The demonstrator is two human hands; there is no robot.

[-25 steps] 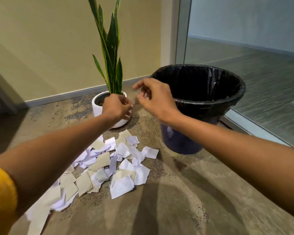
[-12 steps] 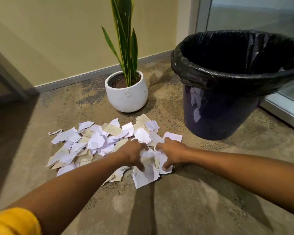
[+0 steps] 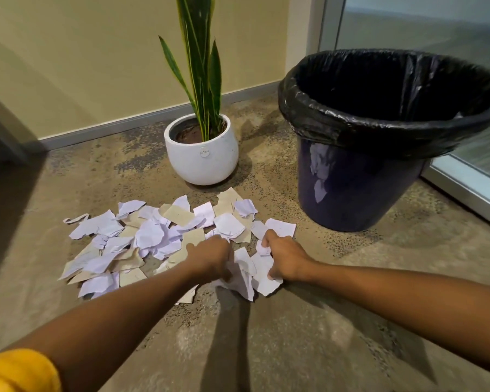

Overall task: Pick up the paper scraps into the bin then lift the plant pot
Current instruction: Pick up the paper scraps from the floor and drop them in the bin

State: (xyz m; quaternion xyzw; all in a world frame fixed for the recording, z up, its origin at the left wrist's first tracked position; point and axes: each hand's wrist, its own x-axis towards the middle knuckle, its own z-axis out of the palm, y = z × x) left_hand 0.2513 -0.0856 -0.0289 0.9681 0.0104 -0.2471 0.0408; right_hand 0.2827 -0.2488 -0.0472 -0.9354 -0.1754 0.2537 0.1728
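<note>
At centre frame, on the floor: paper scraps [image 3: 159, 239], white and tan, spread in a loose pile from left of centre to just short of the bin. Left hand [image 3: 211, 257] and right hand [image 3: 285, 257] both down on the pile's near right edge, fingers curled into a bunch of white scraps gathered between them; both clenched on paper, bunch apparently still touching the floor, though the contact line is hidden by the hands. Above the pile, upper centre: white plant pot [image 3: 203, 157], upright, just beyond the farthest scraps, long green leaves [image 3: 201, 66] rising out of frame. At right: dark blue bin [image 3: 359, 190] with black liner [image 3: 385, 128] folded over the rim, upright, near the right hand but apart. Contents of bin not discernible. Mottled brown floor [image 3: 266, 349]; yellow sleeve [image 3: 17, 372] at lower left corner; beige wall [image 3: 82, 66] at upper left.
</note>
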